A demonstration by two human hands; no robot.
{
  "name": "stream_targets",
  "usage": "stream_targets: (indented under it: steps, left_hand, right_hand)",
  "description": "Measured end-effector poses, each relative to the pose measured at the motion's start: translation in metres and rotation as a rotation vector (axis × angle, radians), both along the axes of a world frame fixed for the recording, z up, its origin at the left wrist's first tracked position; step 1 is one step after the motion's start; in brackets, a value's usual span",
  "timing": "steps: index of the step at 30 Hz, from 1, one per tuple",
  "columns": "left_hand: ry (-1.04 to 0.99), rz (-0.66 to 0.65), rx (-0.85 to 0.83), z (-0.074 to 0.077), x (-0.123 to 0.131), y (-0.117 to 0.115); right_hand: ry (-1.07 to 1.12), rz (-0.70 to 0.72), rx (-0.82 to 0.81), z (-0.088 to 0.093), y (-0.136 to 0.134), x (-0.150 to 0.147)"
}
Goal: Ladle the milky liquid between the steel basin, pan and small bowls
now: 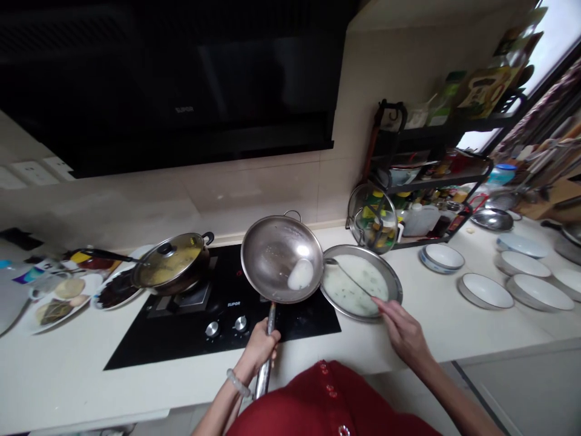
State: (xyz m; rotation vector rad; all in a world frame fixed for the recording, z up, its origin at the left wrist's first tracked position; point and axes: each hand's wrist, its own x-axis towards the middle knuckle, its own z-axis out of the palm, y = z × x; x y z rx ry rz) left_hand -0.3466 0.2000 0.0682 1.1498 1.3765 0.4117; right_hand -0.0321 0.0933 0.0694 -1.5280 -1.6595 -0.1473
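Observation:
My left hand [262, 345] is closed round the long handle of a steel wok [263, 266], which is tilted over the right side of the stove. A small pool of white liquid [300, 275] lies low in the wok, toward its right side. In my right hand [403, 327] is the thin handle of a metal spoon [351, 278]. The spoon's head is at the left rim of a wide steel basin [396, 280], close to the wok's edge. White soup with green bits [358, 275] fills much of the basin.
A lidded pot [170, 266] stands on the left burner of the black stove [227, 339], beside plates of food [68, 303]. A glass lid [373, 218] leans against a spice rack [431, 181]. Several bowls [485, 290] sit at the right. The range hood [181, 72] hangs above.

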Motion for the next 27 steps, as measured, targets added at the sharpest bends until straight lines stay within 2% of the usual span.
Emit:
stream_targets:
  steps: [3, 6, 9, 11, 16, 19, 23, 27]
  left_hand:
    - [0.005, 0.001, 0.004, -0.001, 0.0, 0.0]
    - [0.001, -0.001, 0.008, -0.003, -0.001, 0.0]
    - [-0.003, 0.005, 0.009, -0.005, -0.001, 0.001]
    - [-0.003, 0.01, 0.003, -0.005, -0.001, 0.001]
    - [-0.006, 0.003, -0.004, -0.003, 0.0, 0.001]
    - [0.009, 0.0, -0.011, -0.001, 0.0, 0.001]
    - [0.016, -0.002, -0.003, -0.001, 0.0, 0.001]
    - [0.008, -0.01, 0.014, -0.002, -0.001, 0.001]
  right_hand:
    - [0.017, 0.198, -0.044, 0.006, 0.029, -0.036]
    - [-0.024, 0.317, -0.055, 0.003, 0.059, -0.064]
    - [-0.136, 0.369, -0.051, -0.007, 0.077, -0.072]
    - [-0.221, 0.377, -0.075, -0.014, 0.078, -0.066]
    - [-0.293, 0.318, -0.176, -0.019, 0.054, -0.034]
    - [-0.221, 0.272, -0.183, -0.017, 0.045, -0.021]
    - [-0.037, 0.142, -0.141, -0.017, 0.058, -0.019]
    - [0.038, 0.033, -0.138, -0.017, 0.077, -0.031]
